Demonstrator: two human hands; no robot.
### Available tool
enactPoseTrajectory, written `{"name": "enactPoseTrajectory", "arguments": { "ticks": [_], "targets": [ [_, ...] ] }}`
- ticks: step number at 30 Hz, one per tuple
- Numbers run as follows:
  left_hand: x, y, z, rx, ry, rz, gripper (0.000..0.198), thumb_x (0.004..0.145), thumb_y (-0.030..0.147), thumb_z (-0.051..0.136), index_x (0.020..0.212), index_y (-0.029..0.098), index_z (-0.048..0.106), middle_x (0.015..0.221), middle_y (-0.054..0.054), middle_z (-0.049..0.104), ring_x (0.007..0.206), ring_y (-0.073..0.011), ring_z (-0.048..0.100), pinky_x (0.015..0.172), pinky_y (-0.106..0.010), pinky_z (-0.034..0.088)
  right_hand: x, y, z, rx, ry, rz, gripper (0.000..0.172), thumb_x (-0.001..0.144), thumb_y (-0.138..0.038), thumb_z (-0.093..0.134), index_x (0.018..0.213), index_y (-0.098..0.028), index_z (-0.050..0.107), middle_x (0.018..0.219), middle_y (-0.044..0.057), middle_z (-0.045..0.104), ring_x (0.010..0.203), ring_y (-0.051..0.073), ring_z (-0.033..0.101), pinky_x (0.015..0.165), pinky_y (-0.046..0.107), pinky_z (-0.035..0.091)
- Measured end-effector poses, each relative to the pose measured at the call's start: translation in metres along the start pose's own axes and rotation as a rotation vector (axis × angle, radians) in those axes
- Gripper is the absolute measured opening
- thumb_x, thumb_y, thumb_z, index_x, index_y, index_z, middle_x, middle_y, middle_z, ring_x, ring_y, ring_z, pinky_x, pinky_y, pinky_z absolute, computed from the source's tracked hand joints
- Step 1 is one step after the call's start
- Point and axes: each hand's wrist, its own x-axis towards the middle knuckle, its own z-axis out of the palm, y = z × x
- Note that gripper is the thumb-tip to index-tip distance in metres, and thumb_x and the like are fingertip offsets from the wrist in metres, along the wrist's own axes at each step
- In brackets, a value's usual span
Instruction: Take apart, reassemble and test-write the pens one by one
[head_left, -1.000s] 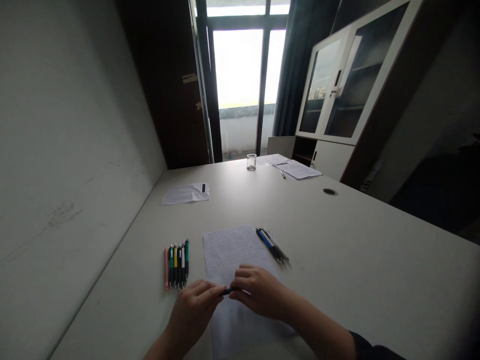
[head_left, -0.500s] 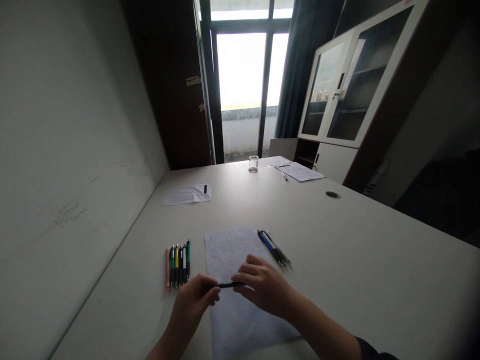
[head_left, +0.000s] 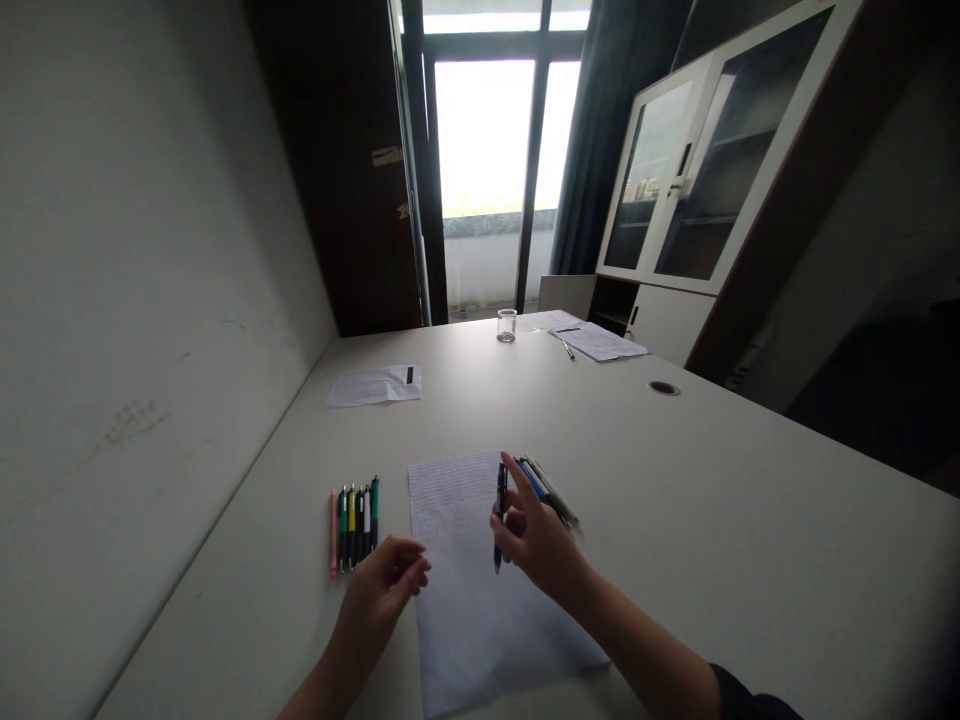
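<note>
My right hand [head_left: 536, 530] grips a black pen [head_left: 500, 505] between thumb and fingers, index finger stretched along its upper end. The pen stands nearly upright in the view, over a lined, written sheet of paper [head_left: 457, 620]. My left hand [head_left: 386, 580] hangs by the paper's left edge with its fingers loosely curled, slightly apart and holding nothing. Just beyond it, several pens [head_left: 358, 525] lie side by side in a row, with pink, green, yellow, black and white barrels. A smaller group of blue, grey and dark pens [head_left: 551, 495] lies behind my right hand, partly hidden by it.
A glass jar [head_left: 506, 326] stands near the far edge of the white table [head_left: 720, 540]. Papers [head_left: 600, 342] and a pen lie at the far right. Another sheet [head_left: 367, 388] with a dark strip rests at the left, near the wall. A round cable hole [head_left: 664, 388] is at right.
The black pen was held level between both hands. My left hand has let go of it, and my right hand has turned it upright.
</note>
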Motion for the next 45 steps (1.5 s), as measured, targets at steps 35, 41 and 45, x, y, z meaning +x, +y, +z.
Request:
{"name": "enactPoseTrajectory", "arguments": {
  "ticks": [35,41,45],
  "targets": [
    [-0.001,0.014,-0.009,0.074,0.146,-0.001,0.026,0.092,0.04,0.055,0.1,0.017,0.065,0.082,-0.005,0.07,0.07,-0.0175,0.065,0.065,-0.029,0.055,0.009,0.004,-0.004,0.642,0.192,0.143,0.06,0.087,-0.037,0.067,0.134,-0.029,0.03,0.077,-0.005,0.061,0.049,0.01,0.053,0.044,0.023,0.046],
    [-0.001,0.014,-0.008,0.087,0.139,-0.005,0.027,0.092,0.04,0.055,0.099,0.017,0.066,0.081,-0.005,0.071,0.07,-0.0181,0.066,0.065,-0.029,0.055,0.009,0.004,-0.004,0.628,0.212,0.127,0.063,0.087,-0.038,0.067,0.136,-0.031,0.028,0.078,-0.004,0.062,0.05,0.011,0.053,0.047,0.025,0.047],
    [-0.001,0.014,-0.008,0.096,0.124,-0.006,0.027,0.092,0.04,0.054,0.099,0.017,0.066,0.082,-0.006,0.07,0.072,-0.0189,0.066,0.066,-0.03,0.055,0.01,0.008,-0.003,0.636,0.243,0.146,0.073,0.087,-0.038,0.067,0.144,-0.031,0.021,0.08,-0.004,0.062,0.051,0.011,0.054,0.049,0.027,0.047]
  ]
}}
